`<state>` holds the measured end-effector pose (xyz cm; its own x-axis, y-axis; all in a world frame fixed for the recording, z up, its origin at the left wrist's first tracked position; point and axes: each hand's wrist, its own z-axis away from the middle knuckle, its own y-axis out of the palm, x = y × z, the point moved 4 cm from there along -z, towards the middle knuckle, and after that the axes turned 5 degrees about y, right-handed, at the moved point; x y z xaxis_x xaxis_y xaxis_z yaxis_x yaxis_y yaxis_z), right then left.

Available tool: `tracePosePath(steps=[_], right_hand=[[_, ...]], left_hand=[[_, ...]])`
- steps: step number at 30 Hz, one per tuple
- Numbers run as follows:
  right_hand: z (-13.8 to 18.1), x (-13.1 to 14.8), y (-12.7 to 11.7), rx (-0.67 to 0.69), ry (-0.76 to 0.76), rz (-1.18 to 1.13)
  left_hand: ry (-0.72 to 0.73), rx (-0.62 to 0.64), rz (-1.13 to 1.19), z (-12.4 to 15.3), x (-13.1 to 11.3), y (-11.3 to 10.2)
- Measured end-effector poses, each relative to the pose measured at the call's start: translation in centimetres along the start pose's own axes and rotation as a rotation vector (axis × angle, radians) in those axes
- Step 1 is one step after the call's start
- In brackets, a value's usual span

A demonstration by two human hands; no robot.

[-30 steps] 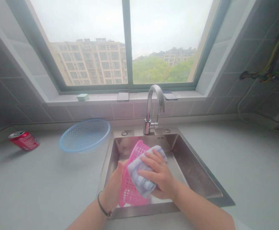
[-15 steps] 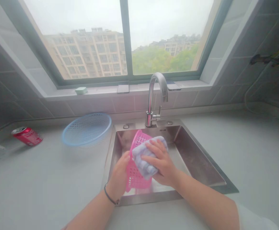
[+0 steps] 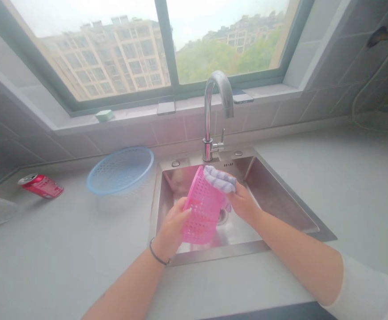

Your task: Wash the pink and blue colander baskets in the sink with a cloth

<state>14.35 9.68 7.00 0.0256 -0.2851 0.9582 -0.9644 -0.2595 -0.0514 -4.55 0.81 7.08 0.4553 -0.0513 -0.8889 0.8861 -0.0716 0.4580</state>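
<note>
Over the steel sink [image 3: 274, 195], my left hand [image 3: 171, 224] grips the near side of a pink perforated plastic basket [image 3: 203, 209], held tilted on its side. My right hand [image 3: 243, 202] is closed on a pale lilac striped cloth [image 3: 219, 178], which lies folded over the basket's upper rim. Part of my right hand's fingers sit behind the basket, out of sight. A black band circles my left wrist.
A chrome tap [image 3: 215, 111] rises behind the sink. A blue perforated basket [image 3: 120, 170] rests on the grey counter [image 3: 64, 249] at the left, and a red can [image 3: 41, 185] lies on its side further left. Two phones and a green block sit on the window sill.
The cloth has slid from the basket's outer side up to its top rim. The basket has turned so its outer wall faces me, and the view has tilted down.
</note>
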Motion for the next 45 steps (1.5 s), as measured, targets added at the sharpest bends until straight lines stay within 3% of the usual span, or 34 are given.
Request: tracePosePath(steps=[3, 7, 13, 19, 22, 25, 26, 28, 30, 32, 34, 36, 39, 41, 43, 45], right_hand=[[-0.5, -0.4, 0.4, -0.034, 0.093, -0.258], [-1.0, -2.8, -0.5, -0.232, 0.263, -0.491], [-1.5, -4.7, -1.0, -0.308, 0.383, -0.605], [-1.5, -4.2, -1.1, -0.279, 0.307, -0.488], [-0.3, -1.5, -0.2, -0.114, 0.075, -0.253], [2.1, 2.0, 2.5, 0.272, -0.292, 0.096], [3.2, 2.9, 3.6, 0.462, -0.502, 0.278], [4.5, 3.5, 4.5, 0.613, -0.818, 0.550], [3.9, 3.2, 3.8, 0.494, -0.939, 0.699], [2.3, 2.7, 2.1, 0.255, -0.848, 0.710], [1.5, 2.5, 0.9, 0.110, -0.745, 0.682], [2.2, 3.1, 1.2, 0.122, -0.806, 0.702], [4.5, 4.1, 3.4, 0.356, -1.123, 0.825], [4.8, 4.1, 3.7, 0.404, -1.222, 0.820], [3.5, 3.6, 2.8, 0.298, -1.136, 0.766], [1.9, 2.9, 1.5, 0.120, -0.946, 0.728]], left_hand=[[0.024, -0.042, -0.067, 0.0, -0.2, -0.5], [0.030, -0.084, -0.063, -0.1, -1.2, -0.9], [0.041, 0.119, 0.146, 0.1, -2.1, -0.4], [-0.021, 0.142, 0.147, -0.4, -1.3, 0.3], [-0.042, 0.107, 0.183, -1.0, -0.8, 0.8], [-0.102, 0.059, 0.215, -1.2, 0.0, 0.3], [-0.150, 0.063, 0.221, -1.2, 0.3, 0.1], [-0.199, 0.076, 0.223, -1.0, 0.7, -0.2], [-0.152, 0.075, 0.205, -0.9, 0.4, -0.3], [-0.085, 0.082, 0.173, -0.8, 0.1, 0.1], [-0.067, 0.112, 0.158, -0.7, 0.0, 0.6], [-0.061, 0.108, 0.175, -0.7, 0.1, 0.6], [-0.109, 0.074, 0.214, -0.7, 0.4, -0.2], [-0.127, 0.076, 0.220, -0.7, 0.3, -0.4], [-0.085, 0.084, 0.210, -0.7, 0.0, -0.2], [-0.046, 0.096, 0.198, -0.8, -0.3, 0.1]])
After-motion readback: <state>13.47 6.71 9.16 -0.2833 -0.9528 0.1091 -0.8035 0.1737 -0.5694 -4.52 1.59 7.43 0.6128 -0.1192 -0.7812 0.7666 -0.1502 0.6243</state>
